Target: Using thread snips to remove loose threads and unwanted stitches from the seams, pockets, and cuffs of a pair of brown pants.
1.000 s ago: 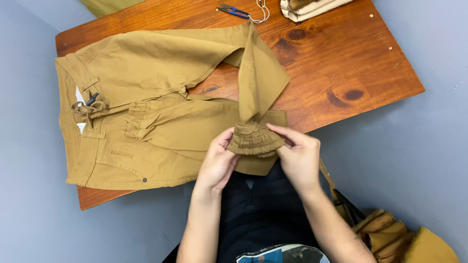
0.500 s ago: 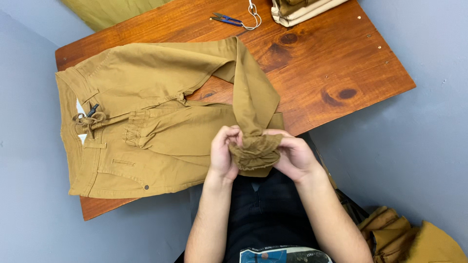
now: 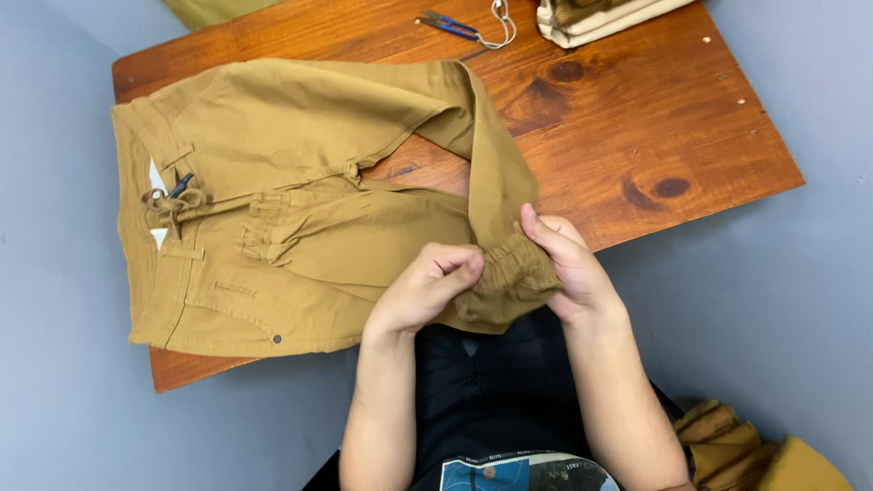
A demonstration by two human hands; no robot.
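tan drawstring trousers (image 3: 273, 209) lying across wooden surface (image 3: 655, 136), one leg folding back toward near edge. left hand (image 3: 427, 291) and right hand (image 3: 568, 268) both pinching elastic cuff (image 3: 505, 282) just off surface edge, each grip pressing closed on fabric. blue snips (image 3: 450, 25) and folded garments (image 3: 600, 14) resting at far edge.

The elastic cuff (image 3: 509, 277) of the tan trousers (image 3: 291, 209) is partly hidden behind the left hand (image 3: 427, 291) and the right hand (image 3: 568, 268). The folded cloth (image 3: 600, 14) and the green fabric (image 3: 214, 9) are cut by the top edge. The tan heap (image 3: 746, 445) is cut by the bottom edge.
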